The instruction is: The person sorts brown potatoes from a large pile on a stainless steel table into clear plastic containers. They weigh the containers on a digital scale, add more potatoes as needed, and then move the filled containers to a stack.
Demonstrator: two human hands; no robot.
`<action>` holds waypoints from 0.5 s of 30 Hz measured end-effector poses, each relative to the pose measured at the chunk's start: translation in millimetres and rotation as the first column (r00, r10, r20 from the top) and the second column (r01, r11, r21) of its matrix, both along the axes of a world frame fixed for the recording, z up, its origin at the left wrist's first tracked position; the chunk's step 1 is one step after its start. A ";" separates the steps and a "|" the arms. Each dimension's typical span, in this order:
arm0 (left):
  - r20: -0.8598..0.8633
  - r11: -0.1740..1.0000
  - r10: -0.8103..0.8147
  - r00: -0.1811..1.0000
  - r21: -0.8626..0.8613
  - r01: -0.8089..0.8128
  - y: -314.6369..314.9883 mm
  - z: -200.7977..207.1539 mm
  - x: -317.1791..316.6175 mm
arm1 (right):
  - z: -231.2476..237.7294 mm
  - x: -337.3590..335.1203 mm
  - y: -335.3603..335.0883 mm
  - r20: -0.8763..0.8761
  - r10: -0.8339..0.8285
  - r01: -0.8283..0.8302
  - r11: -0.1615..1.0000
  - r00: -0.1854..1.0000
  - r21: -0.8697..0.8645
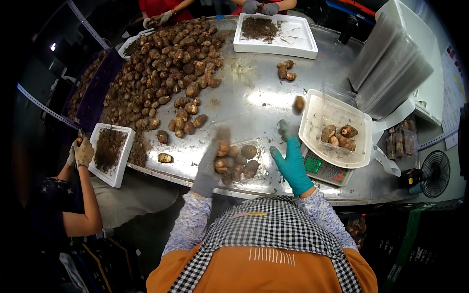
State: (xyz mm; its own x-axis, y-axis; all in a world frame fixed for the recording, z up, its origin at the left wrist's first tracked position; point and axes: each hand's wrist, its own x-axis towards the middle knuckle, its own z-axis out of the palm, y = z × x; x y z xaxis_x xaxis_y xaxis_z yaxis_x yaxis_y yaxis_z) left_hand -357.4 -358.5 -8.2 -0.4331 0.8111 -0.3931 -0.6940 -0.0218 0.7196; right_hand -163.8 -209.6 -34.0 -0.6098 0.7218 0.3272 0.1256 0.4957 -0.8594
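Tub (264,169) of tubers (249,152) btwn hands, nr bench (234,105) front edge; L hand (205,168) closer, blurred, can't tell grip; R hand (291,161) spread, holds nothing.

- White glare on the metal table (264,113), mid-surface and near its front edge.
- Dim beyond its edges, blackening into a curved rim.
- Left hand (206,170) motion-blurred.

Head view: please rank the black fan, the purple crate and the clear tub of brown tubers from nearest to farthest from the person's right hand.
From the right hand:
1. Clear tub, just to its left on the metal table.
2. Black fan, at the table's right end.
3. Purple crate, far left, beyond the tuber pile.
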 end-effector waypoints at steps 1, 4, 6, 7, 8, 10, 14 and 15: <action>-0.179 0.999 0.034 0.983 0.018 -0.032 -8.6 -1.4 -12.4 | -0.3 1.2 0.4 0.041 -0.007 0.005 0.999 0.999 0.035; -0.587 0.958 -0.084 0.805 -0.269 -0.096 -24.3 16.7 -23.1 | 6.2 0.2 -2.2 0.165 0.013 -0.018 0.999 0.986 0.027; -0.732 0.945 -0.241 0.637 -0.327 -0.019 -32.0 2.4 -22.2 | 3.1 -3.0 -7.3 0.181 0.032 -0.034 0.999 0.983 0.011; -0.784 0.931 -0.315 0.535 -0.365 0.013 -35.9 -2.2 -20.1 | 1.7 -4.8 -9.9 0.189 0.042 -0.043 0.999 0.981 0.001; -0.808 0.911 -0.375 0.454 -0.413 0.017 -33.1 3.9 -9.5 | -1.3 -6.8 -9.8 0.121 0.037 -0.033 0.999 0.992 -0.039; -0.791 0.865 -0.487 0.371 -0.497 0.076 -27.7 16.0 8.0 | -10.0 -10.1 -7.9 -0.014 0.016 -0.018 0.993 1.000 -0.120; -0.830 0.892 -0.444 0.336 -0.444 0.083 -26.7 9.2 12.4 | -28.2 -3.3 -4.8 -0.018 -0.034 0.022 0.896 0.999 -0.443; -0.821 0.901 -0.415 0.393 -0.431 0.050 -27.8 3.9 9.6 | -29.2 -2.3 -5.9 -0.028 -0.046 0.026 0.874 0.999 -0.485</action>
State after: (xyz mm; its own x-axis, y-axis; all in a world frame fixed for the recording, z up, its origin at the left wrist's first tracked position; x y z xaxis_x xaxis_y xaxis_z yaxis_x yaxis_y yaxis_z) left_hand -347.9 -386.3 -4.3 -0.4908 0.8597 -0.1415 0.3870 0.3606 0.8486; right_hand -166.1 -215.6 -63.2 -0.5747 0.8170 -0.0473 0.0989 0.0119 -0.9950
